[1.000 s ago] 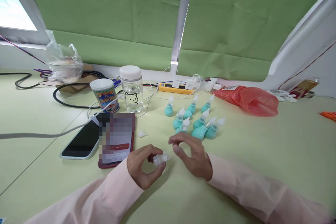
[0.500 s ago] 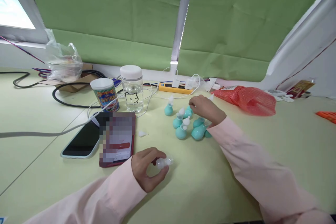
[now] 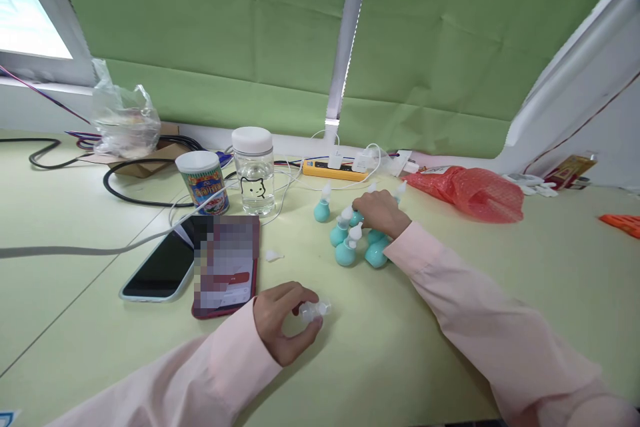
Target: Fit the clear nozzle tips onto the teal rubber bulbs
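Between the thumb and fingers of my left hand (image 3: 286, 321) is a small clear plastic nozzle piece (image 3: 313, 311), held just over the table. My right hand (image 3: 383, 211) reaches into a cluster of teal squeeze bulbs, its fingers curled down over one teal squeeze bulb (image 3: 355, 219) and partly hiding it. Around it stand a bulb with a whitish pointed tip (image 3: 322, 211), another tipped bulb (image 3: 345, 253) at the front, and a bulb lying on its side (image 3: 376, 255). More bulbs are partly covered by my right hand and sleeve. A loose whitish tip (image 3: 273, 255) lies left of the cluster.
Two phones (image 3: 159, 267) lie on the left, crossed by a grey cable (image 3: 100, 252). Behind them stand a printed snack can (image 3: 204, 183) and a water bottle (image 3: 254, 173). A yellow power strip (image 3: 333, 171) and a red bubble-wrap bundle (image 3: 470, 193) are at the back.
My right hand has shifted slightly left and down, closer over the teal bulb. My left hand keeps the clear nozzle piece in nearly the same place.
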A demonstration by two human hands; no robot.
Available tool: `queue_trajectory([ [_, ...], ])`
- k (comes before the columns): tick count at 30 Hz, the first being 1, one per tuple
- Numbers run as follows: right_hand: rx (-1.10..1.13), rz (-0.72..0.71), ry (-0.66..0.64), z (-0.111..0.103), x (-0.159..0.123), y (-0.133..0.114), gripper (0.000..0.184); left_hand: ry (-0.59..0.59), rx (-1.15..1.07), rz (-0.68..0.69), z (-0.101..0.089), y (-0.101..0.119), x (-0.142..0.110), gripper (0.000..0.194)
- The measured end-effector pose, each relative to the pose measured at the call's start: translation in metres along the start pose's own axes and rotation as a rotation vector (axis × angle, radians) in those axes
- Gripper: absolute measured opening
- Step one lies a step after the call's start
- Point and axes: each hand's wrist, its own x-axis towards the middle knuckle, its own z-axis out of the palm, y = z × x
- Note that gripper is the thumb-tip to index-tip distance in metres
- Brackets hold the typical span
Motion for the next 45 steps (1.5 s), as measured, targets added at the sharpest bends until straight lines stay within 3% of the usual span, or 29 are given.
queue_trajectory([
  [6, 0.011, -0.023, 0.105, -0.003, -0.008, 0.006, 0.02, 0.02, -0.003, 0.0, 0.0, 0.0, -0.001, 0.015],
  [11, 0.046, 0.057, 0.34, -0.019, -0.024, 0.017, 0.026, 0.067, -0.007, -0.035, -0.002, 0.0, 0.001, 0.016],
  [14, 0.131, 0.085, 0.663, -0.029, -0.035, 0.02, 0.03, 0.106, -0.021, -0.116, -0.005, -0.002, 0.005, 0.015],
  [16, 0.269, -0.051, 0.96, -0.032, -0.046, 0.015, 0.031, 0.131, -0.056, -0.216, -0.007, -0.004, 0.008, 0.013],
  [18, 0.441, -0.276, 1.164, -0.031, -0.059, 0.001, 0.034, 0.159, -0.125, -0.331, -0.008, -0.006, 0.01, 0.013],
  [22, 0.717, -0.588, 1.073, -0.009, -0.086, -0.04, 0.042, 0.186, -0.272, -0.497, -0.01, -0.006, 0.013, 0.016],
  [25, 0.819, -0.66, 0.948, 0.017, -0.094, -0.066, 0.043, 0.149, -0.303, -0.544, -0.011, -0.003, 0.013, 0.024],
  [29, 1.049, -0.529, 0.787, 0.038, -0.091, -0.083, 0.044, 0.087, -0.279, -0.547, -0.009, -0.003, 0.012, 0.025],
  [34, 1.214, -0.379, 0.456, 0.042, -0.091, -0.091, 0.035, 0.099, -0.091, -0.326, -0.008, -0.012, 0.012, 0.019],
  [37, 1.272, -0.36, 0.417, 0.042, -0.092, -0.092, 0.036, 0.068, -0.064, -0.26, -0.008, -0.015, 0.012, 0.02],
  [42, 1.243, -0.307, 0.388, 0.042, -0.095, -0.092, 0.036, 0.152, -0.221, -0.386, -0.002, -0.011, 0.01, 0.023],
  [45, 1.216, -0.351, 0.37, 0.04, -0.096, -0.092, 0.038, 0.115, -0.198, -0.339, -0.002, -0.007, 0.009, 0.028],
])
